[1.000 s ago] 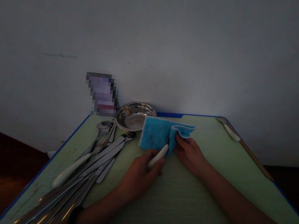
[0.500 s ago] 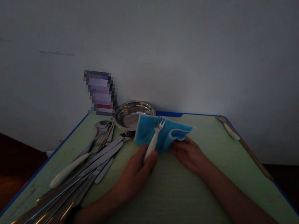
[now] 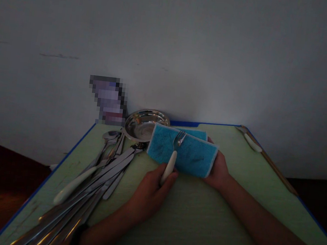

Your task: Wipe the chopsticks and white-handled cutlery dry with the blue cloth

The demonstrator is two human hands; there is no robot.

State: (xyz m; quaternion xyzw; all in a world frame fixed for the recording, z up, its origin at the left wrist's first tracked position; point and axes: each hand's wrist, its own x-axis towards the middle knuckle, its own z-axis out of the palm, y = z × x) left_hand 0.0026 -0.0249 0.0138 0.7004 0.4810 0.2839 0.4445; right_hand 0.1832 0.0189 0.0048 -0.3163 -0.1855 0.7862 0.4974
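My left hand (image 3: 154, 188) is closed around the pale handle of a fork (image 3: 169, 164), its metal tines pointing away from me. Behind the tines spreads a blue cloth (image 3: 192, 153) with a white edge, folded over. From the right, my right hand (image 3: 218, 172) holds the cloth, with most of its fingers hidden behind it. The fork's head lies in front of the cloth; whether the two touch, I cannot tell. A round shiny metal bowl (image 3: 141, 126) stands just beyond the cloth's left end.
Along the table's left side lies a pile of metal cutlery (image 3: 93, 193), with one pale-handled piece (image 3: 72, 187) in it. Another pale-handled utensil (image 3: 251, 142) rests at the far right edge. A blurred-out phone-like object (image 3: 108, 100) leans on the wall behind the green table (image 3: 198, 228).
The cloth has been opened out flatter and now faces me behind the fork. My right hand has shifted slightly right behind it. The fork has moved slightly right and toward me.
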